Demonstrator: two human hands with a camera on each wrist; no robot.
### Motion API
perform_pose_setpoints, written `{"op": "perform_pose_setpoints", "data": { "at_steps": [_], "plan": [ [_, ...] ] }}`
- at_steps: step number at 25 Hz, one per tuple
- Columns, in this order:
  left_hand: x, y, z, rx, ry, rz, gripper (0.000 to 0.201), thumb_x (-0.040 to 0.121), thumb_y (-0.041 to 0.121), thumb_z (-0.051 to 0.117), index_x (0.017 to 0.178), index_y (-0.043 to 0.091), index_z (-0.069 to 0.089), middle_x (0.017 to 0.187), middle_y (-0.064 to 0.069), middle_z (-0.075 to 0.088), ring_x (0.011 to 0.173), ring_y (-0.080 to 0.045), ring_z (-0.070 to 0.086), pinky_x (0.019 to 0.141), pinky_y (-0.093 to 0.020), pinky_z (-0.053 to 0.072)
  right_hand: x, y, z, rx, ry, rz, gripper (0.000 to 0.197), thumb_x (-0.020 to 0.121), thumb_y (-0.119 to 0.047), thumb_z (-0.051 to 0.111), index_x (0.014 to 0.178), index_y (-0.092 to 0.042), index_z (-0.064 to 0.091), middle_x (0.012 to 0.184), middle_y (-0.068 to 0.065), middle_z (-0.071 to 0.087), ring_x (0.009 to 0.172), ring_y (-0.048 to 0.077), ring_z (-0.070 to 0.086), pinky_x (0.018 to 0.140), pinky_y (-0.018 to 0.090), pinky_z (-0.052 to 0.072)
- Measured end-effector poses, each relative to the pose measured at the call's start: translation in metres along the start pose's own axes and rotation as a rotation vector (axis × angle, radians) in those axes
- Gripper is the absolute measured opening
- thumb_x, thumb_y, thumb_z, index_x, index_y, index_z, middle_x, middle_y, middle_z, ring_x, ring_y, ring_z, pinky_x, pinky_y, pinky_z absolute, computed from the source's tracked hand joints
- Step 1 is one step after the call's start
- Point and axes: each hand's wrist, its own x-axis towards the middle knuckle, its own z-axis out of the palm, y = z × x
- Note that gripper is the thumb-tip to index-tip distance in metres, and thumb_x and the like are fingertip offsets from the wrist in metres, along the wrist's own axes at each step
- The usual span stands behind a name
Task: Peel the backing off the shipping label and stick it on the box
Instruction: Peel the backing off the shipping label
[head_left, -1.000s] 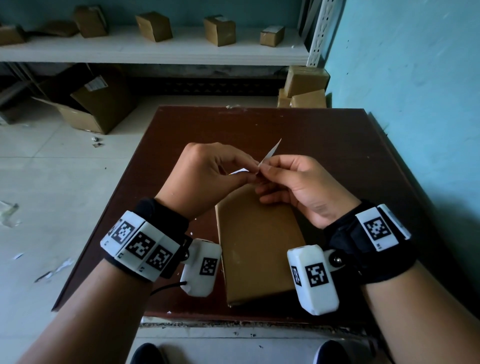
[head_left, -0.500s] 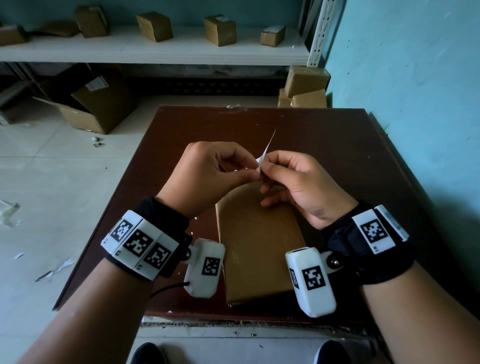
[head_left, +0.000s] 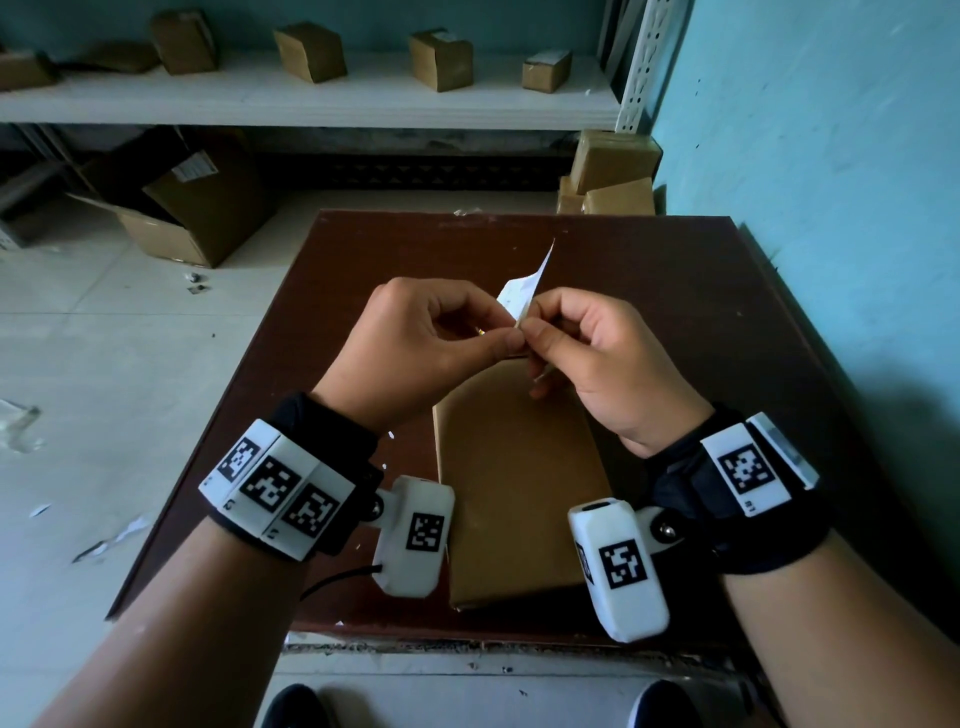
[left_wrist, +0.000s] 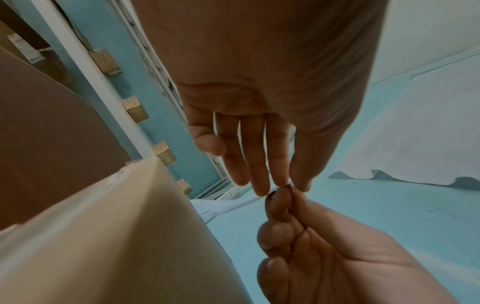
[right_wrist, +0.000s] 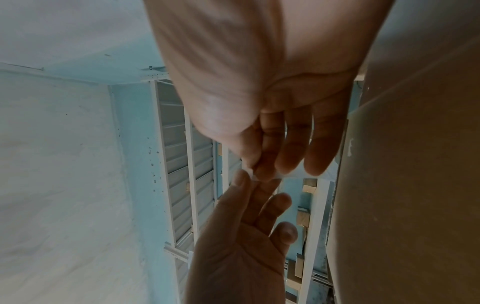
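A small white shipping label (head_left: 522, 293) stands edge-up between my two hands, above the far end of a flat brown cardboard box (head_left: 511, 483) lying on the dark wooden table (head_left: 675, 291). My left hand (head_left: 506, 345) pinches the label's lower edge between thumb and forefinger. My right hand (head_left: 530, 330) pinches the same edge from the other side, fingertips touching the left's. In the right wrist view a bit of white label (right_wrist: 278, 175) shows at the meeting fingertips. Whether the backing has come apart from the label cannot be told.
The table's right side runs along a teal wall (head_left: 831, 156). Behind it is a white shelf (head_left: 311, 104) with several small cartons, two boxes (head_left: 613, 171) stacked at the far right corner, and an open carton (head_left: 192, 208) on the tiled floor at the left.
The label's free end has swung from pointing up-right to more upright, and both hands have shifted slightly upward while keeping their pinch.
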Motion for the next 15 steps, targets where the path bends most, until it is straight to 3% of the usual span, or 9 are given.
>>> {"op": "perform_pose_setpoints", "data": {
  "at_steps": [4, 7, 11, 15],
  "plan": [
    [-0.0005, 0.0039, -0.0008, -0.001, -0.013, -0.006, 0.022, 0.082, 0.038, 0.073, 0.086, 0.017, 0.076, 0.078, 0.007, 0.074, 0.072, -0.003, 0.070, 0.064, -0.017, 0.054, -0.0002, 0.0002, -0.0007, -0.052, -0.017, -0.017, 0.012, 0.097, -0.008, 0.057, 0.093, -0.004, 0.067, 0.072, 0.000, 0.063, 0.066, 0.014, 0.061, 0.061, 0.034, 0.058],
    [0.0003, 0.0033, -0.0013, -0.001, -0.002, -0.021, 0.015, 0.086, 0.032, 0.073, 0.086, 0.017, 0.077, 0.078, 0.007, 0.074, 0.073, -0.005, 0.070, 0.066, -0.023, 0.057, 0.0003, 0.0010, -0.0009, -0.082, -0.034, -0.024, 0.011, 0.098, -0.009, 0.056, 0.094, -0.005, 0.066, 0.073, 0.001, 0.062, 0.066, 0.013, 0.061, 0.062, 0.034, 0.058],
    [0.0009, 0.0023, -0.0016, -0.031, -0.001, -0.046, 0.011, 0.088, 0.026, 0.070, 0.085, 0.019, 0.077, 0.079, 0.003, 0.075, 0.076, -0.014, 0.072, 0.073, -0.044, 0.058, 0.0012, 0.0022, -0.0007, -0.069, -0.036, -0.011, 0.013, 0.099, -0.009, 0.055, 0.095, -0.004, 0.066, 0.073, 0.000, 0.062, 0.066, 0.011, 0.061, 0.063, 0.036, 0.057],
    [0.0016, 0.0013, -0.0017, -0.059, 0.001, -0.043, 0.011, 0.090, 0.020, 0.067, 0.085, 0.017, 0.076, 0.081, 0.004, 0.076, 0.079, -0.013, 0.072, 0.076, -0.043, 0.059, 0.0016, 0.0022, 0.0004, -0.014, -0.023, 0.010, 0.013, 0.098, -0.009, 0.055, 0.094, -0.003, 0.065, 0.078, 0.007, 0.064, 0.067, 0.014, 0.060, 0.063, 0.039, 0.056]
  ]
}}
